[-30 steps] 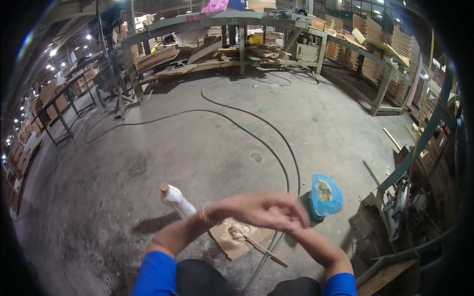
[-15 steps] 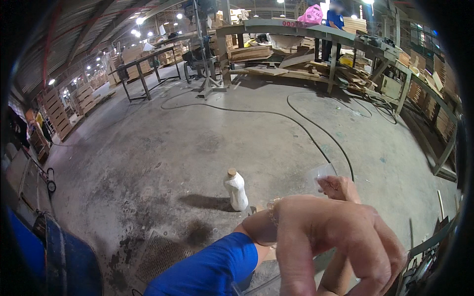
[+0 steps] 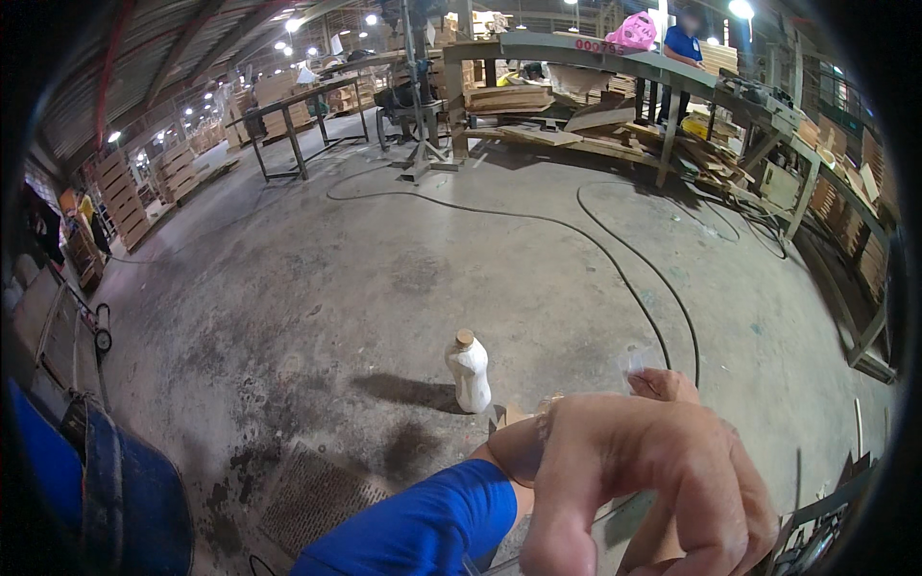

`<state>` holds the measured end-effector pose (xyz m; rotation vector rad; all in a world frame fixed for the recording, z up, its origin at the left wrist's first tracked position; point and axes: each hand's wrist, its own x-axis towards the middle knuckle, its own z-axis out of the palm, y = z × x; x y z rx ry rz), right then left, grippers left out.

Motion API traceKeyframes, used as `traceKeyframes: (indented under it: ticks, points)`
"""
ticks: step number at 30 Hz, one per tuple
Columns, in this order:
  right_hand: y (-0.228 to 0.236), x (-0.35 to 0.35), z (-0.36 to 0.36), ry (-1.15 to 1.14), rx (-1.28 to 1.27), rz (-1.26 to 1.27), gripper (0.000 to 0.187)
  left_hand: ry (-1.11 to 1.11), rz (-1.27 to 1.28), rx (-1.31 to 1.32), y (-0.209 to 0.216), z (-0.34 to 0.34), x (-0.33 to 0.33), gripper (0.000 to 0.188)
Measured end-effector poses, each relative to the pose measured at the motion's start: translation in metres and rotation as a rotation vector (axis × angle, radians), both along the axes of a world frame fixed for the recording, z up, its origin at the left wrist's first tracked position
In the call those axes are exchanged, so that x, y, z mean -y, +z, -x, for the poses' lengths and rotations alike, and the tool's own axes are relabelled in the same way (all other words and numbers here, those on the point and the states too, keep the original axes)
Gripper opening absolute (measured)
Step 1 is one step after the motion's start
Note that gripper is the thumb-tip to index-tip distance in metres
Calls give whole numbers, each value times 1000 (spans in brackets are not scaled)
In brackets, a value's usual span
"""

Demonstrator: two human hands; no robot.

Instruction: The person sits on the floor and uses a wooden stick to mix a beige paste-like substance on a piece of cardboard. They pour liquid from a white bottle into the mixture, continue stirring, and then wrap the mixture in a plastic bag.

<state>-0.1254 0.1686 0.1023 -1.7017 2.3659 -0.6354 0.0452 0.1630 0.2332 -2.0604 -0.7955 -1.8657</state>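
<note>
My left hand (image 3: 653, 470) is large and close in front, its arm coming from the lower left in a blue sleeve (image 3: 413, 523). Its wrist is bent and the fingers hang downward, thumb apart from them, with nothing visible in the gap. Beyond it, partly covered, my right hand (image 3: 667, 386) pinches a small translucent plastic piece (image 3: 632, 361) whose exact kind I cannot make out. A white bottle (image 3: 471, 379) with a tan cap stands upright on the concrete floor, left of both hands and touched by neither.
Dark hoses (image 3: 615, 254) run across the floor. At the back, a long metal bench (image 3: 567, 48) holds a pink bag (image 3: 634, 32), with wood boards stacked beneath. A person in blue (image 3: 682, 43) stands behind it. A dark blue container (image 3: 134, 490) is at the lower left, near a floor grate (image 3: 312, 494).
The whole view has shifted slightly, so the bottle and benches appear farther right. My right hand sits a little lower in view, and less of the translucent piece shows. Both hands keep their pose.
</note>
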Motion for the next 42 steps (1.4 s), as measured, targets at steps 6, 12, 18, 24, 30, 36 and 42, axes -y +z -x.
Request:
traceKeyframes:
  ticks: [6, 12, 18, 24, 30, 36, 42]
  points:
    - [-26, -3, 20, -10, -53, 16, 26, 97, 82, -90, -8, -16, 19, 26]
    - [-49, 14, -4, -23, -27, -99, 25, 404, 140, -22, 0, -50, 22, 26]
    - [-70, 24, -7, -65, -69, -187, 25, 426, 70, -51, -8, -65, 29, 25]
    - [-78, 33, -17, -21, -47, -161, 25, 516, 67, -19, -5, -84, 33, 25]
    - [-44, 3, 7, -64, -146, -53, 25, 471, 100, -64, 4, -74, 32, 26]
    - [-41, 6, -17, 31, -152, -18, 26, 364, 682, -284, 7, -56, 27, 25]
    - [21, -93, 4, -94, 84, 411, 20, 454, 156, 116, 20, -23, -23, 58]
